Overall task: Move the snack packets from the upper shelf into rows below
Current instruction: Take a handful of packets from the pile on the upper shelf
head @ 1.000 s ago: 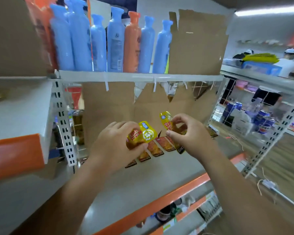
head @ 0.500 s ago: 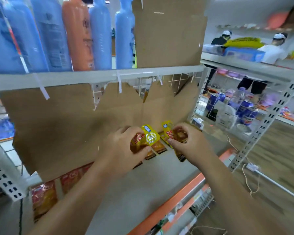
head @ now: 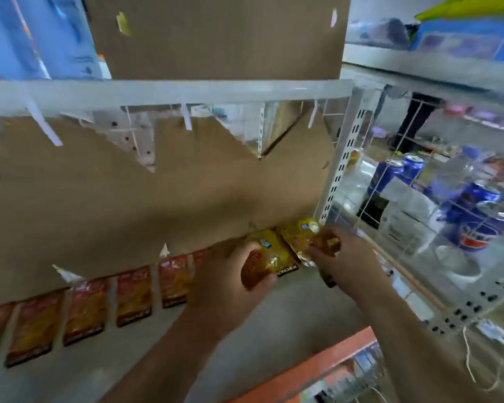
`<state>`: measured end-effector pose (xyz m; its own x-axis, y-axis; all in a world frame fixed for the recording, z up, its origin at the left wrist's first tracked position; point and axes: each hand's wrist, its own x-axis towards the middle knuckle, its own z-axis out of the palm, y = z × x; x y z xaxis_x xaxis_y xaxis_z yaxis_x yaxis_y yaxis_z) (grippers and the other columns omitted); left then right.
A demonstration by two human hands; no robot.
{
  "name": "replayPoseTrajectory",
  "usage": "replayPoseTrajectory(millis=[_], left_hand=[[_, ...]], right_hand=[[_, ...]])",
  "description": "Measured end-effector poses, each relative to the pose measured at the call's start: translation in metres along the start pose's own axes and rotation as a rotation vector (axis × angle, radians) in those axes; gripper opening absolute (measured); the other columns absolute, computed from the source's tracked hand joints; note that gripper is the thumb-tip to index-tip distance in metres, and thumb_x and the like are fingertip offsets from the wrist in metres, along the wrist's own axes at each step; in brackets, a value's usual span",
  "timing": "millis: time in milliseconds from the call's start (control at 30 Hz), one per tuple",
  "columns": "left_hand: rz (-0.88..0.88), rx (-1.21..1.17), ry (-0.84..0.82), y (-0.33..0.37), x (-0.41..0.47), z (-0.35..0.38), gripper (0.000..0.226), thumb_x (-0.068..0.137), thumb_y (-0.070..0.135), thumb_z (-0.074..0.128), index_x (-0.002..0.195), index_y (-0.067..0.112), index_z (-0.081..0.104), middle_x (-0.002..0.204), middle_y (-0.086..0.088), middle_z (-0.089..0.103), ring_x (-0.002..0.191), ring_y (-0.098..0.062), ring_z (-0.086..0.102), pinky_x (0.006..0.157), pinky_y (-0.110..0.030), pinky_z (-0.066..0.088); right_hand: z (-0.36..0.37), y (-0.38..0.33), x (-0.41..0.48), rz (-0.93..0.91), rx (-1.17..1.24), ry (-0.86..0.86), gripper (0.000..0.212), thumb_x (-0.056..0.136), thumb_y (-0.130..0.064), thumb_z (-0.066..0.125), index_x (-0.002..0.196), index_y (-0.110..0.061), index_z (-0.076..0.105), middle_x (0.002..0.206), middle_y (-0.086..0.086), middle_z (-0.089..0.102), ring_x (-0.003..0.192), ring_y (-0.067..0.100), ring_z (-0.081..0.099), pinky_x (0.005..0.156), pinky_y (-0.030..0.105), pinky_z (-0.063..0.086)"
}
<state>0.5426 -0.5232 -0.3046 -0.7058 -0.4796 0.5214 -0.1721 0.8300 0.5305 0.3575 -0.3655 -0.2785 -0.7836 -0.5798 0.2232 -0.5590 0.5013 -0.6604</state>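
At the back of the lower shelf deck, about 4 o'clock from view centre: two yellow snack packets side by side, edges touching or overlapping, can't tell which. Left packet is gripped by the left hand, thumb across its face and fingers curled behind. Right packet is pinched by the right hand at its 4 o'clock corner. Both hands are loaded. Blur hides whether either packet touches the deck.

A row of red packets runs from the left hand out toward 8 o'clock, along the foot of the cardboard backing. The target slot looks like the gap between the row end and the perforated upright, at 1 o'clock of the hands.

Risks, my read:
- Foil looks slick and the right-hand pinch is only on a corner. The packet could rotate or drop on release.
- Left hand covers the last red packet in the row. Pulling back carelessly could shove that packet out of line.
- The gap at the upright looks tight. The right packet could jam there or poke through the wire side panel toward the cans at 3 o'clock.
- If the two packets overlap, letting one go may drag the other askew.
- A packet sliding forward heads for the orange front lip at 6 o'clock and off to the shelf below.
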Motion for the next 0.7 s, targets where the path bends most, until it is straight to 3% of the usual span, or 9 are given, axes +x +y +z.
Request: replayPoseTrajectory(millis=[133, 267, 400, 500, 600, 700], left_hand=[[-0.103, 0.000, -0.048, 0.018, 0.004, 0.074, 0.044, 0.079, 0.058, 0.070, 0.115, 0.034, 0.065, 0.102, 0.013, 0.065, 0.095, -0.012, 0.058, 0.084, -0.033, 0.048], [-0.114, 0.056, -0.053, 0.018, -0.004, 0.128, 0.043, 0.080, 0.055, 0.076, 0.113, 0.028, 0.067, 0.108, 0.013, 0.063, 0.098, -0.014, 0.060, 0.086, -0.028, 0.045], [-0.122, 0.102, 0.022, 0.016, -0.011, 0.151, 0.041, 0.080, 0.051, 0.076, 0.112, 0.029, 0.065, 0.115, 0.011, 0.061, 0.100, -0.018, 0.061, 0.087, -0.036, 0.050], [-0.118, 0.135, 0.059, 0.014, -0.013, 0.156, 0.039, 0.080, 0.047, 0.077, 0.111, 0.025, 0.069, 0.116, 0.008, 0.064, 0.104, -0.018, 0.062, 0.090, -0.038, 0.050], [-0.122, 0.171, 0.040, 0.012, -0.013, 0.158, 0.040, 0.080, 0.049, 0.077, 0.111, 0.024, 0.069, 0.116, 0.007, 0.064, 0.105, -0.021, 0.063, 0.091, -0.041, 0.051], [-0.122, 0.180, 0.029, 0.013, -0.013, 0.160, 0.041, 0.079, 0.048, 0.078, 0.112, 0.024, 0.069, 0.116, 0.006, 0.064, 0.104, -0.022, 0.063, 0.091, -0.042, 0.051]], right_hand=[[-0.006, 0.066, 0.047, 0.016, -0.118, -0.040, 0.023, 0.086, -0.044, 0.073, 0.100, -0.028, 0.066, 0.091, -0.004, 0.062, 0.080, 0.021, 0.061, 0.069, 0.037, 0.053], [0.013, 0.114, 0.076, -0.064, -0.153, -0.001, 0.027, 0.086, -0.045, 0.077, 0.084, -0.024, 0.059, 0.072, -0.006, 0.052, 0.066, 0.023, 0.057, 0.054, 0.027, 0.030], [0.035, 0.137, 0.096, -0.007, -0.217, -0.028, 0.042, 0.088, -0.064, 0.063, 0.101, -0.024, 0.060, 0.085, 0.003, 0.067, 0.076, 0.028, 0.063, 0.062, 0.033, 0.047], [0.044, 0.141, 0.103, -0.001, -0.273, -0.025, 0.041, 0.084, -0.055, 0.068, 0.108, -0.022, 0.064, 0.094, 0.007, 0.068, 0.084, 0.031, 0.065, 0.065, 0.033, 0.041], [0.050, 0.141, 0.109, 0.000, -0.253, -0.009, 0.032, 0.084, -0.047, 0.068, 0.102, -0.021, 0.066, 0.091, 0.008, 0.067, 0.082, 0.031, 0.064, 0.064, 0.032, 0.039], [0.056, 0.146, 0.117, 0.006, -0.259, 0.000, 0.035, 0.087, -0.054, 0.063, 0.097, -0.021, 0.063, 0.087, 0.007, 0.068, 0.080, 0.031, 0.064, 0.063, 0.033, 0.044]])
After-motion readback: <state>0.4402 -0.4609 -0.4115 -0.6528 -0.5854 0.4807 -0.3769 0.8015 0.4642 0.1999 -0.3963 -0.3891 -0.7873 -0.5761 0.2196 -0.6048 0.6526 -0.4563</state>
